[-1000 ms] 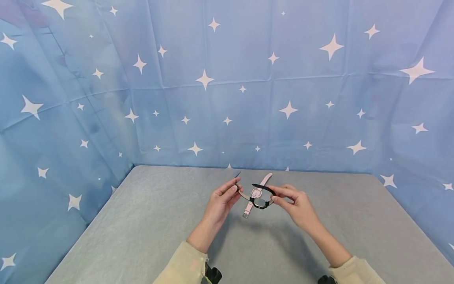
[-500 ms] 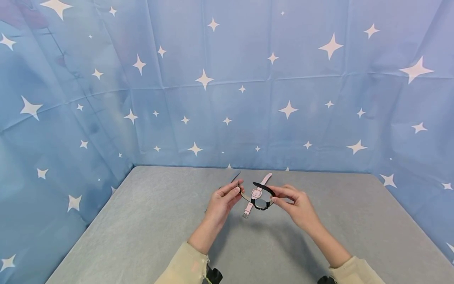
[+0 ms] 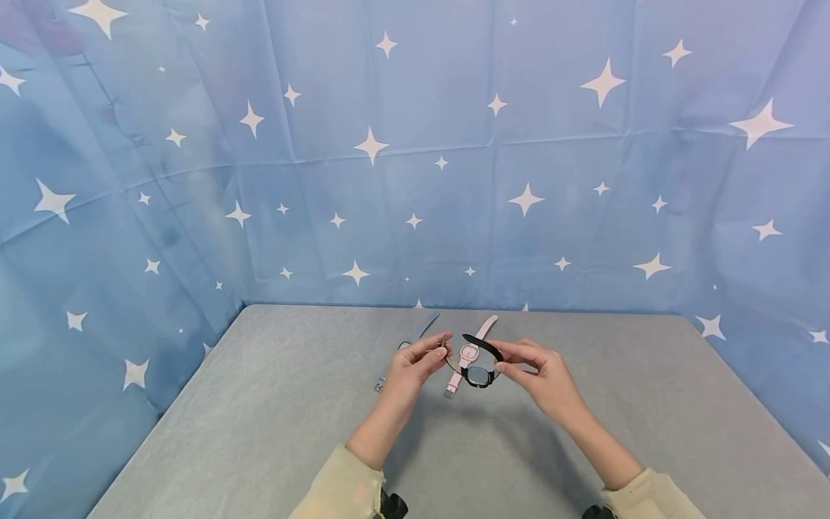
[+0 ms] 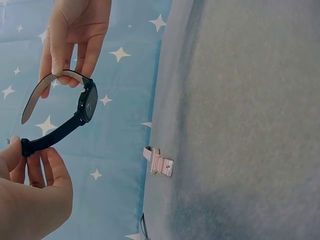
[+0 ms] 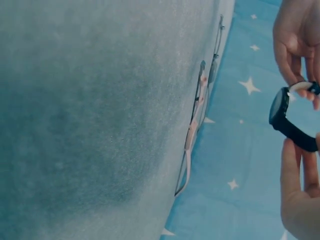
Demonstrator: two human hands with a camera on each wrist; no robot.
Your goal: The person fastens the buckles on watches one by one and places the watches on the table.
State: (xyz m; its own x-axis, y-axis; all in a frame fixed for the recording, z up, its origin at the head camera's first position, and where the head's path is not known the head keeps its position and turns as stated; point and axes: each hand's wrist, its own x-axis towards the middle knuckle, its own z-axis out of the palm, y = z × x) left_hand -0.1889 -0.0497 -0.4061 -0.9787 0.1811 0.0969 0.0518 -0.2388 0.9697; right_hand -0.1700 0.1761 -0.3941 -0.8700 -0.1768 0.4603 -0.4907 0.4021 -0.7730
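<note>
A black wristwatch (image 3: 478, 376) is held up above the table, its strap bent into an open loop with the dial at the bottom. My left hand (image 3: 410, 369) pinches the buckle end between thumb and fingers; in the left wrist view that is the lower hand (image 4: 37, 187). The free-tip half of the strap is pinched by my right hand (image 3: 541, 375), its tip sticking out toward the left. Below and behind the watch, a pink wristwatch (image 3: 468, 353) lies on the table. A blue-strapped watch (image 3: 426, 326) lies partly hidden behind my left hand.
The grey cloth-covered table (image 3: 272, 404) ends at a blue curtain (image 3: 454, 180) with white stars, which also runs along both sides. In the right wrist view, the pink watch (image 5: 191, 135) lies near the table's far edge.
My left hand has shifted slightly right, toward the right hand, and more of the blue-strapped watch shows. The black watch's dial has dipped a little. My right hand has barely moved.
</note>
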